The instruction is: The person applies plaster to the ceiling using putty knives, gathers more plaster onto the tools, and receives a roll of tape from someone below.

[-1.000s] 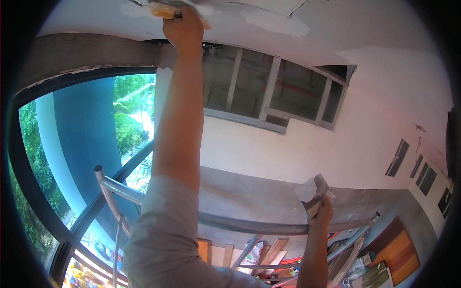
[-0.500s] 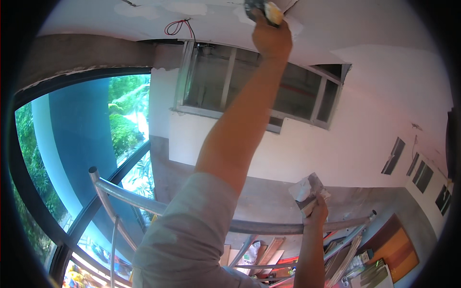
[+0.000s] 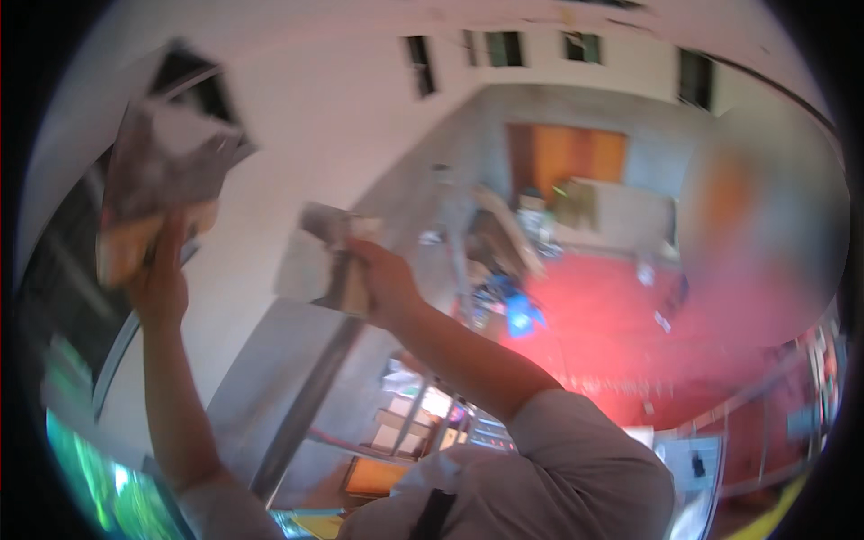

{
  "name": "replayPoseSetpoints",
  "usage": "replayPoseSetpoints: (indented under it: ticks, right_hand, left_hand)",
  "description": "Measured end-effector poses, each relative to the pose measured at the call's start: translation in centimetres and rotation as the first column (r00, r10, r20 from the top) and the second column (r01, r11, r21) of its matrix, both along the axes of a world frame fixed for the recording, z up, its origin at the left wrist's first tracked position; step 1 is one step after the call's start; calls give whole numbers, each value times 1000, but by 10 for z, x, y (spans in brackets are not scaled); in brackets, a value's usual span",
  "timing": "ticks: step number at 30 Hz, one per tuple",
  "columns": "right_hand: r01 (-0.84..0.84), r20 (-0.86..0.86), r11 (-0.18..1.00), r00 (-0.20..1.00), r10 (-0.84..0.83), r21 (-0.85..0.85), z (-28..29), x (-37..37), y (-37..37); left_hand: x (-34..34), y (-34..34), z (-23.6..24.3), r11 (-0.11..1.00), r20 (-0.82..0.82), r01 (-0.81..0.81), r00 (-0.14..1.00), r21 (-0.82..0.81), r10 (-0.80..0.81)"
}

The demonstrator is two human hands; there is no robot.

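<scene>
My left hand [image 3: 162, 283], raised at the far left, is closed around a broad putty knife [image 3: 166, 166]. Its blade points up, with whitish filler near the top edge and a tan part by my fingers. To the right of it and a little lower, my right hand [image 3: 389, 283] grips a second putty knife [image 3: 310, 261]. That one has a pale, wide blade turned to the left. The two tools are apart, in front of the white upper wall. Motion blur hides fine detail of both blades.
A metal scaffold rail [image 3: 310, 405] runs below my hands. Lower down lies a red floor [image 3: 594, 315], with boards [image 3: 499, 234] and a blue bag [image 3: 522, 315] by the grey wall. An orange-brown wooden panel [image 3: 567, 162] stands behind. A blurred round patch covers the right side.
My view has swung right, toward the red floor. My left hand has come down from the ceiling with its putty knife. Both hands, still holding their tools, are now closer together.
</scene>
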State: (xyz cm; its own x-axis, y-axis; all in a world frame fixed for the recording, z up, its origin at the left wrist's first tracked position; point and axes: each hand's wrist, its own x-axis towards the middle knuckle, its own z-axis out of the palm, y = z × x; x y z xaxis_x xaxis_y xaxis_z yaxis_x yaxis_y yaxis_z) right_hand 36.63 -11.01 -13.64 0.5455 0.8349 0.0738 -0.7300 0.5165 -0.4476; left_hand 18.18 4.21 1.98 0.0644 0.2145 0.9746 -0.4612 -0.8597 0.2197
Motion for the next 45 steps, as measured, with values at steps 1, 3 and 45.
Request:
replayPoseSetpoints:
  ticks: [1,3,45]
  right_hand:
    - [49,-16,998,999,-49,28,12,-2,-25]
    - [167,-40,985,985,-165,52,25,-3,-64]
    - [384,-104,914,911,-398,-132,-36,53,-245]
  left_hand:
    - [6,11,-21,1000,-88,-5,996,0,5]
    - [13,-12,-47,955,-301,-172,922,240,242]
    - [136,-150,-132,766,-715,405,692,499,100]
